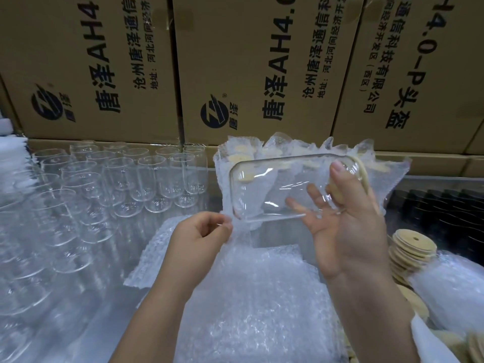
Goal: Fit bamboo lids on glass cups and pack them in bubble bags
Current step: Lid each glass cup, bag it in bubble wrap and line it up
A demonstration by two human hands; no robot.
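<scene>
Status: one glass cup [275,189] has its bamboo lid [362,174] on and isn't bagged yet. It's held sideways in the air just above the far edge of the bubble bag pile [256,310], base pointing left.

Done so far: a batch of bagged cups [262,150] stands behind the pile, lids showing through the wrap.

Left to do: many bare cups [117,179] left of the pile, all without lids. Loose lids [411,247] are stacked right of it. My estimate is early to mid run.

My right hand [348,226] wraps the cup's lidded end, thumb on top and fingers underneath.

My left hand [201,231] pinches the edge of the top bubble bag [239,247] between thumb and fingertips, lifting it off the pile. The bag mouth doesn't look open yet.
</scene>
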